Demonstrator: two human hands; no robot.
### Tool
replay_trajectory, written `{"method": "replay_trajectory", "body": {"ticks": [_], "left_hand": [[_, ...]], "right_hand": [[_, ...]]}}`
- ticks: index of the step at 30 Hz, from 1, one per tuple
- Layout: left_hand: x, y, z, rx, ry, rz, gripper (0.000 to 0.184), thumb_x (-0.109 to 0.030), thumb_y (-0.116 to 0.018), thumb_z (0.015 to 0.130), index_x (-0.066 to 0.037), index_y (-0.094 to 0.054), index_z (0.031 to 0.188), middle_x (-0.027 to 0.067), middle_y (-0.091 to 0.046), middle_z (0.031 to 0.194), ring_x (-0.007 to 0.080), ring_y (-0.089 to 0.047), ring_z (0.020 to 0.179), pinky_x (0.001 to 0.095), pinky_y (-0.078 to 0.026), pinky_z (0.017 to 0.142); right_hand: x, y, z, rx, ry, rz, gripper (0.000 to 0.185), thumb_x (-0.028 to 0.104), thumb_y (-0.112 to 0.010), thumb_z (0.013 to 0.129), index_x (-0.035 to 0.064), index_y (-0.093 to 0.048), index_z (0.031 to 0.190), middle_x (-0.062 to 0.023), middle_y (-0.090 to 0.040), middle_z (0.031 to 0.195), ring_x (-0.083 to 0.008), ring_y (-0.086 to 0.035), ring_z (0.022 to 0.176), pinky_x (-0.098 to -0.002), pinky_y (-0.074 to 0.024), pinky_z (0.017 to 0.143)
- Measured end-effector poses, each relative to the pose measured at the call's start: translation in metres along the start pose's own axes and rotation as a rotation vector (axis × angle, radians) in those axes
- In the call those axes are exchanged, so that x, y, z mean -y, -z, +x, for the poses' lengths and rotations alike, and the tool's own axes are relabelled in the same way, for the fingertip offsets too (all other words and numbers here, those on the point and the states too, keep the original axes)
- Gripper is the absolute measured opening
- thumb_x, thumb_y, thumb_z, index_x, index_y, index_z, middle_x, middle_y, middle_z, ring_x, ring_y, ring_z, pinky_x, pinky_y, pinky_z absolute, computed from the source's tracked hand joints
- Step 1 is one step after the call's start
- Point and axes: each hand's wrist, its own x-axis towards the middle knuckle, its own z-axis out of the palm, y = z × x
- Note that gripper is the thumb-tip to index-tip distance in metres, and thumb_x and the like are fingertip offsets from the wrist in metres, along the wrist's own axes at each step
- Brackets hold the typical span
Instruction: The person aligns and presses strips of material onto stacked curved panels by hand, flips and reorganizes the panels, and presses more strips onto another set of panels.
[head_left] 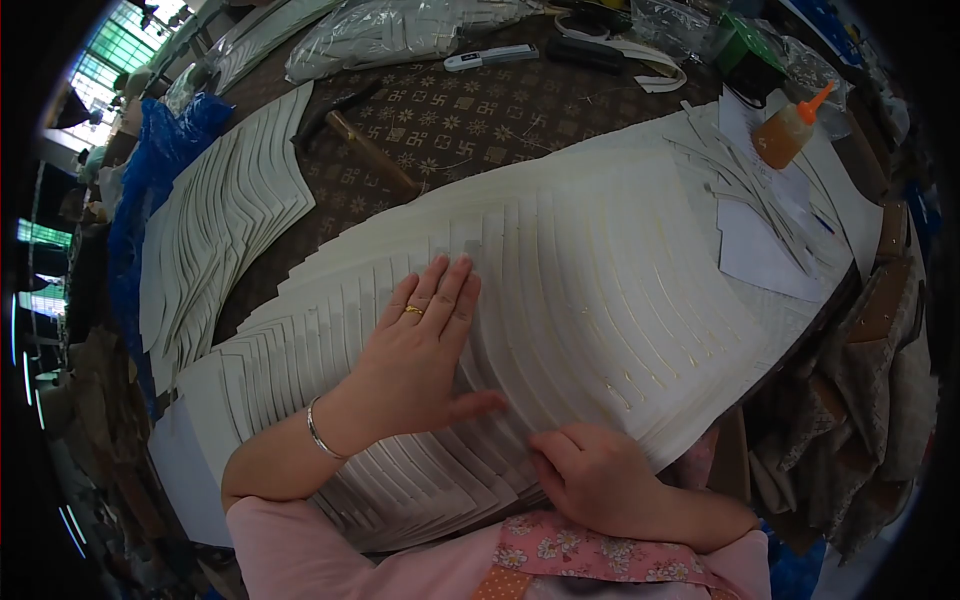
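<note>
A wide fan of overlapping white curved pieces (530,290), of sheet material I cannot name exactly, lies in front of me. Thin yellowish glue-like lines run along the edges of those on the right. My left hand (425,345) lies flat on the middle of the fan, fingers stretched out and thumb apart; it wears a ring and a bangle. Close to the fan's near edge, my right hand (595,470) is closed with its fingers curled under. Anything between those fingers is hidden.
Another stack of white pieces (225,215) lies at left beside blue plastic (150,190). A hammer (370,150), a utility knife (490,57) and plastic-wrapped bundles (375,35) lie farther back. An orange-tipped glue bottle (785,135) is at right, near loose strips (750,185) and brown material (850,390).
</note>
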Motion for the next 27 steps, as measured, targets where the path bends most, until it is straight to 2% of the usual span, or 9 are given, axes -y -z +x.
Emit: {"method": "replay_trajectory", "body": {"ticks": [5, 8, 10, 13, 18, 21, 23, 27], "left_hand": [[-0.005, 0.000, 0.000, 0.022, 0.034, 0.012, 0.122, -0.074, -0.066, 0.073, 0.010, -0.024, 0.150, 0.0262, -0.019, 0.160, 0.0390, -0.014, 0.151, 0.0510, -0.013, 0.121], [-0.007, 0.001, 0.001, 0.030, 0.042, 0.009, 0.122, -0.075, -0.065, 0.073, 0.010, -0.024, 0.150, 0.0263, -0.018, 0.160, 0.0389, -0.013, 0.151, 0.0507, -0.012, 0.121], [-0.007, -0.001, 0.001, 0.032, 0.045, 0.009, 0.123, -0.075, -0.065, 0.073, 0.011, -0.024, 0.150, 0.0262, -0.018, 0.160, 0.0387, -0.013, 0.151, 0.0507, -0.012, 0.121], [-0.006, 0.000, 0.001, 0.026, 0.045, 0.013, 0.122, -0.075, -0.065, 0.073, 0.011, -0.023, 0.150, 0.0258, -0.018, 0.160, 0.0383, -0.012, 0.151, 0.0507, -0.012, 0.121], [-0.006, -0.001, 0.000, 0.023, 0.049, 0.003, 0.123, -0.075, -0.066, 0.073, 0.011, -0.023, 0.150, 0.0252, -0.017, 0.161, 0.0383, -0.013, 0.151, 0.0504, -0.012, 0.121], [-0.003, -0.004, -0.001, -0.010, 0.042, -0.032, 0.114, -0.069, -0.067, 0.077, 0.008, -0.025, 0.151, 0.0233, -0.020, 0.161, 0.0368, -0.015, 0.151, 0.0491, -0.012, 0.121], [0.001, -0.010, -0.001, -0.075, 0.042, 0.019, 0.101, -0.060, -0.067, 0.083, 0.005, -0.030, 0.150, 0.0211, -0.024, 0.160, 0.0342, -0.021, 0.150, 0.0473, -0.015, 0.120], [0.002, -0.009, 0.000, -0.118, 0.059, -0.021, 0.090, -0.054, -0.066, 0.086, 0.003, -0.034, 0.149, 0.0188, -0.028, 0.159, 0.0318, -0.025, 0.149, 0.0458, -0.019, 0.119]], "right_hand": [[-0.003, 0.011, 0.001, 0.064, 0.004, -0.053, 0.019, 0.013, -0.072, 0.081, 0.0063, -0.066, 0.097, -0.0101, -0.061, 0.083, -0.0300, -0.064, 0.071, -0.0388, -0.0519, 0.062], [-0.005, 0.015, 0.000, -0.032, 0.012, 0.112, 0.021, 0.013, -0.074, 0.080, 0.0068, -0.065, 0.098, -0.0095, -0.060, 0.084, -0.0285, -0.065, 0.073, -0.0376, -0.0519, 0.062], [-0.001, 0.017, -0.001, -0.030, -0.113, 0.183, 0.023, 0.013, -0.075, 0.079, 0.0070, -0.064, 0.098, -0.0092, -0.060, 0.084, -0.0277, -0.065, 0.075, -0.0369, -0.0519, 0.061], [-0.008, 0.009, 0.000, -0.023, -0.016, 0.070, 0.022, 0.014, -0.074, 0.080, 0.0076, -0.064, 0.099, -0.0088, -0.059, 0.084, -0.0281, -0.065, 0.073, -0.0374, -0.0515, 0.060], [-0.005, 0.011, 0.005, 0.026, -0.043, 0.027, 0.015, 0.014, -0.073, 0.080, 0.0110, -0.066, 0.093, -0.0075, -0.059, 0.082, -0.0284, -0.064, 0.070, -0.0380, -0.0510, 0.058], [-0.006, 0.013, 0.007, 0.052, -0.060, 0.044, 0.009, 0.014, -0.073, 0.079, 0.0125, -0.068, 0.086, -0.0065, -0.059, 0.081, -0.0280, -0.063, 0.070, -0.0377, -0.0509, 0.058], [-0.006, 0.014, 0.007, 0.059, -0.067, 0.053, 0.006, 0.014, -0.073, 0.079, 0.0129, -0.068, 0.083, -0.0060, -0.059, 0.081, -0.0277, -0.063, 0.070, -0.0374, -0.0510, 0.058], [-0.006, 0.013, 0.007, 0.036, 0.028, -0.048, 0.005, 0.012, -0.069, 0.076, 0.0138, -0.068, 0.081, -0.0031, -0.061, 0.086, -0.0239, -0.063, 0.070, -0.0353, -0.0508, 0.058]]}}
